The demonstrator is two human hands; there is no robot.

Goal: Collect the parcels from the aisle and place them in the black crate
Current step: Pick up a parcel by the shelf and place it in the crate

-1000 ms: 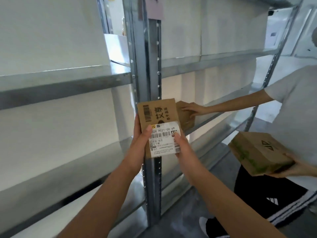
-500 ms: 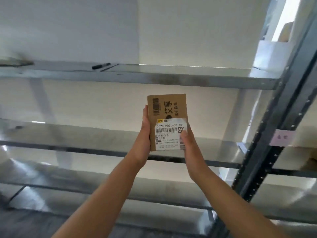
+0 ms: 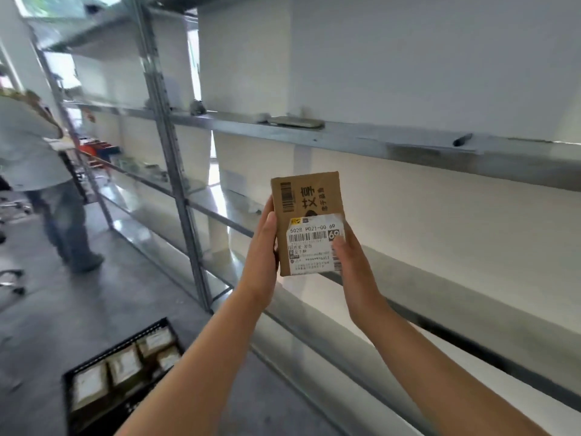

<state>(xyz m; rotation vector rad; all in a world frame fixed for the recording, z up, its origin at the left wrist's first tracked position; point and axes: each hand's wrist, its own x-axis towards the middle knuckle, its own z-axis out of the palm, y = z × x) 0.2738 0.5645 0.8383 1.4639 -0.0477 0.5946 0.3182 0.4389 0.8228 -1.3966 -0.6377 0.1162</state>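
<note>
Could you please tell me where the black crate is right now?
In the head view the black crate sits on the floor at the lower left, near the foot of the metal shelving, with several parcels already inside.

The view is swinging left: the black crate (image 3: 66, 404), with parcels (image 3: 89, 385) inside, is coming into sight on the floor (image 3: 94, 294), and another person (image 3: 34, 158) is appearing far left.
</note>
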